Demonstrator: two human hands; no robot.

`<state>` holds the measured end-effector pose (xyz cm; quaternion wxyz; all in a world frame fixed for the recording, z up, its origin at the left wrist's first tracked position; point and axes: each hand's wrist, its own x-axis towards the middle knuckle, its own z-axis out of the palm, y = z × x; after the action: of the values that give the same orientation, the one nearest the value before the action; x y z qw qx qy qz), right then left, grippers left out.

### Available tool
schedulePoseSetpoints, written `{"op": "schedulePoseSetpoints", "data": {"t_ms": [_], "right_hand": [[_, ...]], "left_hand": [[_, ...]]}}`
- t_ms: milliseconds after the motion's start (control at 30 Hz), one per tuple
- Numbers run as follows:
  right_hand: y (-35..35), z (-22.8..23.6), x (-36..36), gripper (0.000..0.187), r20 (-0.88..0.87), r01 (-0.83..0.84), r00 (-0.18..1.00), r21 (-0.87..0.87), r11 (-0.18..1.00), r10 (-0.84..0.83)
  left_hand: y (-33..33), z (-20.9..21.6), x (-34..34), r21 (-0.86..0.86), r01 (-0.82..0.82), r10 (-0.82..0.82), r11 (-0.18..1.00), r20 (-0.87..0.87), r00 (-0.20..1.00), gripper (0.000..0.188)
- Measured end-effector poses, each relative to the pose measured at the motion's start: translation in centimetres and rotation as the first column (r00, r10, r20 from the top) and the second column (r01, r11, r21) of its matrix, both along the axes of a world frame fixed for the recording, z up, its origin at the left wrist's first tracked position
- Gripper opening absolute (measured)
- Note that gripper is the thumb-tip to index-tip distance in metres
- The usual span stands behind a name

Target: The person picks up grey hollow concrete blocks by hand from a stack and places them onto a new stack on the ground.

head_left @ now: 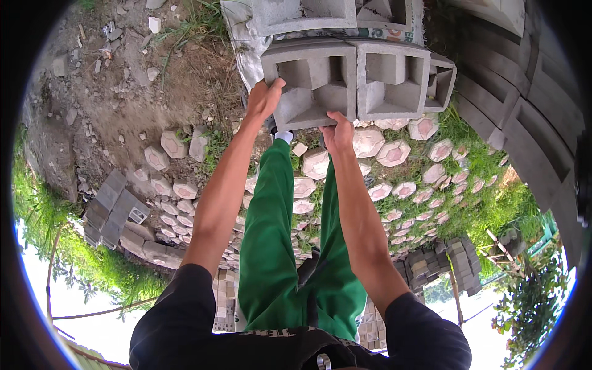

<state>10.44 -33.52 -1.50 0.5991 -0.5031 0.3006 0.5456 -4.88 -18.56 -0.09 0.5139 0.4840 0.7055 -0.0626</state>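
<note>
A grey hollow concrete block with square recesses lies in front of me, at the near left of a group of similar blocks. My left hand grips its left side, thumb over the rim. At the near edge, toward the right corner, my right hand holds the same block with the thumb on top; its other fingers are mostly hidden below. Right beside it, edges almost touching, sits a second concrete block. Another block lies just beyond, on pale sheeting.
Hexagonal paving stones with grass between them cover the ground by my feet. Bare soil with rubble spreads to the left. Large grey concrete pieces are stacked along the right. Grey blocks are piled at the lower left.
</note>
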Motion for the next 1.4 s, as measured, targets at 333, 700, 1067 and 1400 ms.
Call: {"op": "schedulePoseSetpoints", "data": {"t_ms": [333, 700, 1067, 1400], "right_hand": [[-0.1, -0.3, 0.3, 0.041, -0.090, 0.060, 0.994, -0.056, 0.997, -0.064], [-1.5, -2.0, 0.9, 0.037, -0.142, -0.013, 0.990, -0.071, 0.997, 0.003], [-1.6, -1.8, 0.5, 0.043, -0.105, -0.022, 0.994, -0.006, 1.000, 0.021], [-1.0, 0.6, 2.2, 0.048, -0.107, -0.403, 0.915, -0.187, 0.896, 0.389]], "left_hand": [[-0.5, -0.4, -0.3, -0.022, 0.097, -0.098, 0.995, -0.078, 0.992, 0.062], [-4.1, -2.9, 0.2, 0.013, -0.146, 0.145, 0.989, 0.061, 0.988, 0.059], [-4.1, -2.4, 0.5, 0.058, -0.259, 0.262, 0.964, -0.047, 0.964, 0.056], [-3.2, 0.0, 1.6, -0.019, -0.273, 0.271, 0.962, -0.087, 0.959, 0.071]]}}
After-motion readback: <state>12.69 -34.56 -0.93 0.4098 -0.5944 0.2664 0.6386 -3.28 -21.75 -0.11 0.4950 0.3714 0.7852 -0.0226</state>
